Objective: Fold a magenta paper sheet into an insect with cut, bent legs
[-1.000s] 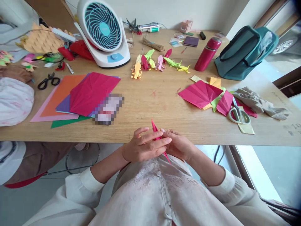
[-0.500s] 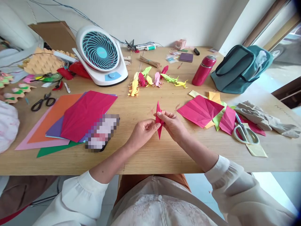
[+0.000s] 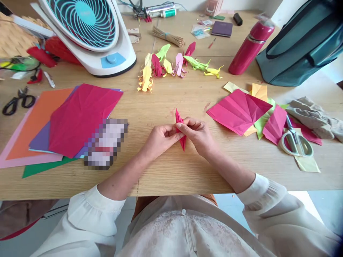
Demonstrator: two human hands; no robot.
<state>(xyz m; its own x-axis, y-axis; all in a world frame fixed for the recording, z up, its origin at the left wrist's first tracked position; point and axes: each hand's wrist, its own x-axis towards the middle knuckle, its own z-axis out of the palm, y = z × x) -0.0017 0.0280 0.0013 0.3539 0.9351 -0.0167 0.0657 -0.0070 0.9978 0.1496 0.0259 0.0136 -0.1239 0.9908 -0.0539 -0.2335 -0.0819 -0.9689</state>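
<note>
A narrow, pointed piece of folded pink origami paper [image 3: 183, 142] is held upright between both hands, above the middle of the table. My left hand [image 3: 163, 138] pinches its left side between thumb and fingers. My right hand [image 3: 197, 135] grips it from the right, the thumb lying across its front. The fingers cover the middle of the fold; only its upper and lower tips show well. Beyond the hands stand several folded paper figures, among them an orange one [image 3: 146, 79], a pink one [image 3: 179, 65] and a green one [image 3: 197, 63].
Left lie coloured paper sheets [image 3: 83, 121], a blurred phone [image 3: 107, 144] and black scissors [image 3: 18, 101]; behind them stands a fan [image 3: 107, 62]. Right are creased pink paper [image 3: 235, 112], white-handled scissors [image 3: 296, 142], gloves [image 3: 316, 116], a red flask [image 3: 248, 50] and a teal bag [image 3: 292, 53].
The camera view has tilted down and come closer to the table. Both hands still hold the folded pink paper, with the fingers slightly shifted on it.
</note>
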